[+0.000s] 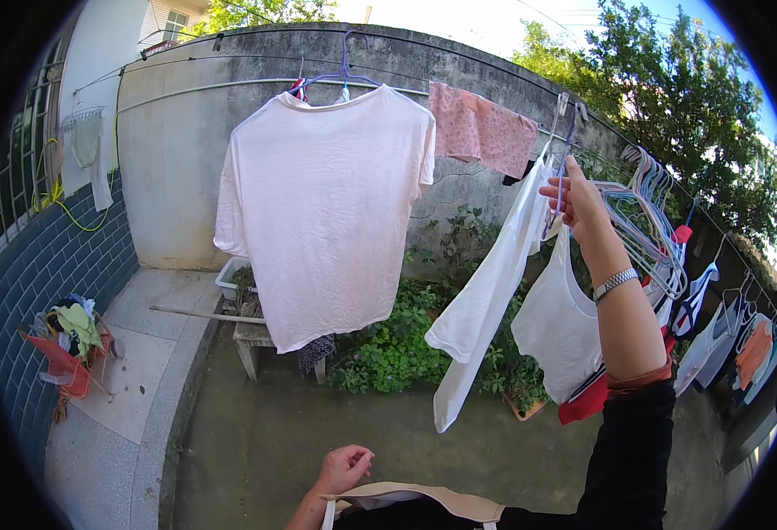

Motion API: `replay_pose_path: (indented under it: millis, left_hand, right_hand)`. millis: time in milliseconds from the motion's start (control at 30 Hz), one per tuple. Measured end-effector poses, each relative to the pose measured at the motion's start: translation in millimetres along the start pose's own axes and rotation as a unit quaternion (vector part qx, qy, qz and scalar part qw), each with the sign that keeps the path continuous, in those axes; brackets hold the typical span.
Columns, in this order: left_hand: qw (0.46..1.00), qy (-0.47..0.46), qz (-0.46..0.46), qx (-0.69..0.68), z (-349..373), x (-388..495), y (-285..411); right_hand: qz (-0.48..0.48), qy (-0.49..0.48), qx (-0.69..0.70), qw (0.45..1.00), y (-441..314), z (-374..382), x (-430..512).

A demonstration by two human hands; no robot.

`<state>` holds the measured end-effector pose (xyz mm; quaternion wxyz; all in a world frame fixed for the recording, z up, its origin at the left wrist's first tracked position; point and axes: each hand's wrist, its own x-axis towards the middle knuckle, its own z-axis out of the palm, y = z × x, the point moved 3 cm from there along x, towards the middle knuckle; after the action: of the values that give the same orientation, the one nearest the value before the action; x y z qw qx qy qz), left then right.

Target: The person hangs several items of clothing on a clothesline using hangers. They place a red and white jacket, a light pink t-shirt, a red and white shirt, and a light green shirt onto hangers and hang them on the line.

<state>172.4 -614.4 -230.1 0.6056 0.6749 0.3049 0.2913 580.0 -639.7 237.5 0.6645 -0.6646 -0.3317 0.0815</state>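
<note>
My right hand [580, 199] is raised at the clothesline, its fingers loosely around the side of a purple clothes hanger [567, 139]. White garments [494, 298] hang just below and left of it, and a white sleeveless top [557, 311] hangs under the wrist. Low in front of my body, my left hand [343, 472] is loosely curled with nothing visible in it. A pale pink T-shirt [329, 205] hangs before me on another purple hanger [344, 73]. Right of the shirt, a pink patterned cloth [481, 129] is draped over the rail.
Several bare hangers [647, 212] crowd the line on the right, with more clothes [753, 351] beyond. At left, a red basket [64, 364] holds clothes beside the tiled wall [31, 278]. Plants [388, 351] and a stone bench [253, 338] stand below the concrete wall [176, 146].
</note>
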Motion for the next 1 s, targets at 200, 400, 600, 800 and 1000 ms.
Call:
replay_pose_path:
  millis: [200,400,600,800,1000]
  left_hand:
    - [0.999,0.002,0.021,-0.045,-14.6,-22.0,7.5]
    - [0.997,0.049,-0.009,-0.052,-38.8,-49.7,-11.4]
    - [0.997,-0.032,-0.03,-0.066,-35.2,-43.6,-38.1]
    - [0.994,-0.097,0.008,-0.051,-27.6,-40.0,-21.7]
    - [0.996,-0.061,0.06,0.004,-19.1,-48.1,11.8]
  right_hand:
    - [-0.035,0.024,-0.063,0.997,11.7,12.4,21.4]
    - [-0.14,0.145,-0.245,0.948,-17.4,-9.9,28.6]
    - [-0.206,0.196,-0.11,0.952,-38.1,-10.8,-44.1]
    - [-0.272,0.105,0.011,0.957,46.6,-25.5,-252.2]
    - [-0.231,0.088,-0.07,0.967,120.3,-75.4,-380.9]
